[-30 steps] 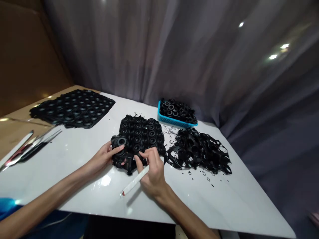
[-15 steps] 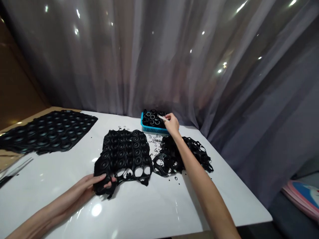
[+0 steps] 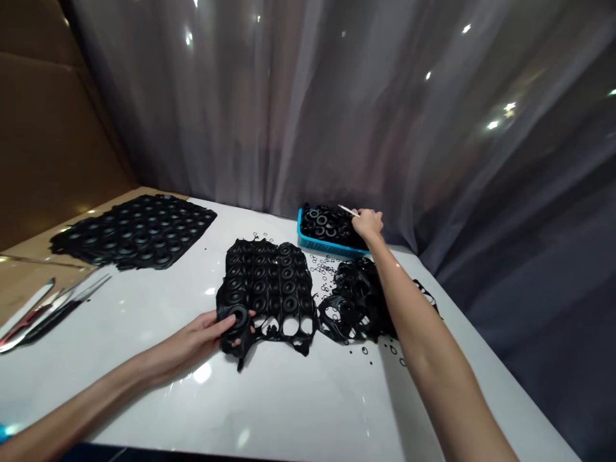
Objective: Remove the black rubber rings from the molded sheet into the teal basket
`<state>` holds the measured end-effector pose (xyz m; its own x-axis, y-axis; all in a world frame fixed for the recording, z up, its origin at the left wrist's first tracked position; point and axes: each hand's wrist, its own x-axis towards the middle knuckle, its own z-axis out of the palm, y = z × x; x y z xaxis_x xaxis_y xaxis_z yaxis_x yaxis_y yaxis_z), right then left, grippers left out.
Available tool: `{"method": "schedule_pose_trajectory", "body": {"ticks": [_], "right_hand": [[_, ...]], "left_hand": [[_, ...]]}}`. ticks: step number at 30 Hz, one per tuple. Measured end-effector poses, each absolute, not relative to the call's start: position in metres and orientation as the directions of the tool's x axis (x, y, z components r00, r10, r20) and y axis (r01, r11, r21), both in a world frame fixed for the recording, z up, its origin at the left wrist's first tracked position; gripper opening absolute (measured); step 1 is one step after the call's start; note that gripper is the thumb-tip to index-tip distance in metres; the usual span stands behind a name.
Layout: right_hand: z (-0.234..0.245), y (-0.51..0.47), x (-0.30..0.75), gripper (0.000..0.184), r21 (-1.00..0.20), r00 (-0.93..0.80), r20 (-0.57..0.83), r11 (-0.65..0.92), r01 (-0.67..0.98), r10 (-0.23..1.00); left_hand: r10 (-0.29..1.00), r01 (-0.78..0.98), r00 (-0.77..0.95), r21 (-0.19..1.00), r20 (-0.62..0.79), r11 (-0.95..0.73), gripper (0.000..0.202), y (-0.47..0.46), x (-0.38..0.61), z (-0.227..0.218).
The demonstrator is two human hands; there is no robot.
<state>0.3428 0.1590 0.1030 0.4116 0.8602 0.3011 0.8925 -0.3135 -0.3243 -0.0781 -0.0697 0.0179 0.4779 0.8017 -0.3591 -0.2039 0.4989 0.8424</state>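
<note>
Grey curtain [image 3: 289,115] hanging along the far edge of the white desk [image 3: 308,398]. Brown panel [image 3: 48,128] upright past the left edge. Flat black sheet [image 3: 137,232] at the far left corner, rows of round recesses, partly over a tan surface [image 3: 29,273]. Middle sheet [image 3: 267,276], also black, near desk center: rows of ring shapes, near side with a row of open holes and a ragged border. Scrap web [image 3: 359,295], black and full of gaps, right of that toward the right edge, partly hidden behind the right forearm [image 3: 426,340]. Touching the middle sheet or not, cannot tell. Blue basket [image 3: 332,247] at the far edge, right of center, heaped with black rings [image 3: 321,221].

Hands well apart. Left hand [image 3: 209,330] clamped on the near left corner of the middle sheet, thumb on top, fingertips showing past the piece. Right hand [image 3: 368,223] at the right end of the basket, fingers curled around a white pen-like tool [image 3: 349,210], tip toward far left. Contact with the rings hidden.

Bunch of hand tools [image 3: 48,314] by the left edge. Tiny rings [image 3: 325,276] scattered between middle sheet and scrap web, a few more nearer the near edge.
</note>
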Motion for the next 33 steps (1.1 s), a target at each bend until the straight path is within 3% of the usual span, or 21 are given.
{"method": "schedule_pose_trajectory", "body": {"ticks": [4, 6, 8, 10, 13, 16, 17, 22, 27, 33], "right_hand": [[0.109, 0.157, 0.349, 0.04, -0.269, 0.351, 0.328, -0.27, 0.925, 0.877], [0.111, 0.149, 0.341, 0.047, -0.259, 0.322, 0.412, -0.229, 0.938, 0.852], [0.109, 0.129, 0.321, 0.059, -0.311, 0.262, 0.553, -0.096, 0.946, 0.791], [0.1, 0.092, 0.29, 0.074, -0.462, 0.23, 0.65, 0.137, 0.876, 0.724], [0.077, 0.018, 0.232, 0.073, -0.783, 0.095, 0.411, 0.297, 0.546, 0.907], [0.054, -0.047, 0.182, 0.05, -0.912, -0.166, 0.194, 0.24, 0.332, 0.967], [0.046, -0.062, 0.17, 0.04, -0.935, -0.178, 0.156, 0.203, 0.29, 0.972], [0.019, -0.082, 0.143, 0.02, -0.978, -0.227, 0.085, 0.125, 0.167, 0.97], [0.008, -0.077, 0.137, 0.018, -0.982, -0.219, 0.089, 0.122, 0.142, 0.972], [0.005, -0.08, 0.134, 0.021, -0.975, -0.208, 0.097, 0.134, 0.175, 0.973]], "left_hand": [[0.792, -0.218, 0.54, 0.862, -0.284, 0.457, 0.037, -0.061, -0.078, 0.01], [0.796, -0.222, 0.544, 0.869, -0.266, 0.442, 0.036, -0.06, -0.077, 0.007], [0.802, -0.233, 0.543, 0.873, -0.25, 0.429, 0.038, -0.059, -0.076, 0.003], [0.807, -0.24, 0.543, 0.878, -0.232, 0.413, 0.04, -0.059, -0.075, 0.001], [0.816, -0.226, 0.543, 0.901, -0.2, 0.371, 0.036, -0.06, -0.073, 0.002], [0.842, -0.206, 0.514, 0.929, -0.165, 0.308, 0.034, -0.063, -0.072, 0.005], [0.856, -0.203, 0.492, 0.935, -0.158, 0.289, 0.035, -0.065, -0.071, 0.006], [0.911, -0.215, 0.349, 0.928, -0.219, 0.305, 0.041, -0.075, -0.069, 0.007], [0.937, -0.227, 0.262, 0.929, -0.23, 0.292, 0.041, -0.079, -0.073, 0.01], [0.958, -0.108, 0.195, 0.966, -0.209, 0.233, 0.039, -0.078, -0.077, 0.012]]}}
